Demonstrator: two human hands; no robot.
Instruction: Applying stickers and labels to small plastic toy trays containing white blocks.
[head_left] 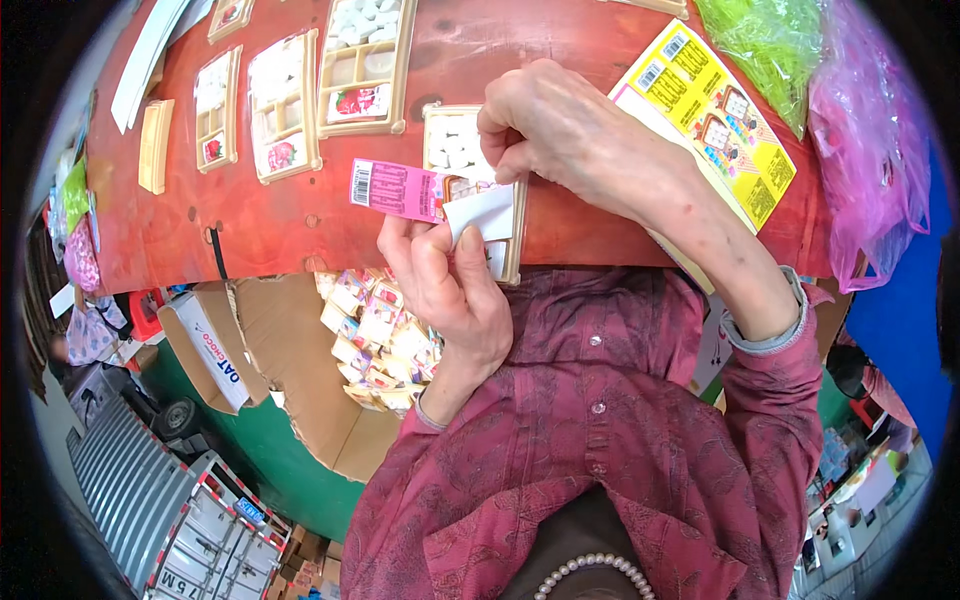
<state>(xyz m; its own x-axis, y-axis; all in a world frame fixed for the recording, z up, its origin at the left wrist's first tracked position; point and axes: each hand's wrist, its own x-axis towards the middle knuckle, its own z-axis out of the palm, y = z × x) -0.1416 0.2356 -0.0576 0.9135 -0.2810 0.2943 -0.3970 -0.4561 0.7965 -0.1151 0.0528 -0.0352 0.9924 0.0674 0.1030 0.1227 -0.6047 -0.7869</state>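
My left hand (450,290) is at the table's front edge, thumb and fingers closed on a pink printed card (395,188) with a white folded flap (480,214) under the thumb. Just behind it lies a small beige compartment tray (430,125) with white tablet-like pieces (455,143) in its upper part. My right hand (550,130) reaches over the tray's right side, with thumb and forefinger pinched together. Whatever is between those fingertips is too small or hidden to make out. The hands and card cover part of the tray.
More beige trays (362,128) with white pieces and strawberry pictures stand to the left on the red table (300,225). At right lie yellow printed sheets (715,120), green plastic (765,50) and pink plastic bags (870,130). A cardboard box (300,350) holds many small packs (380,325) below the edge.
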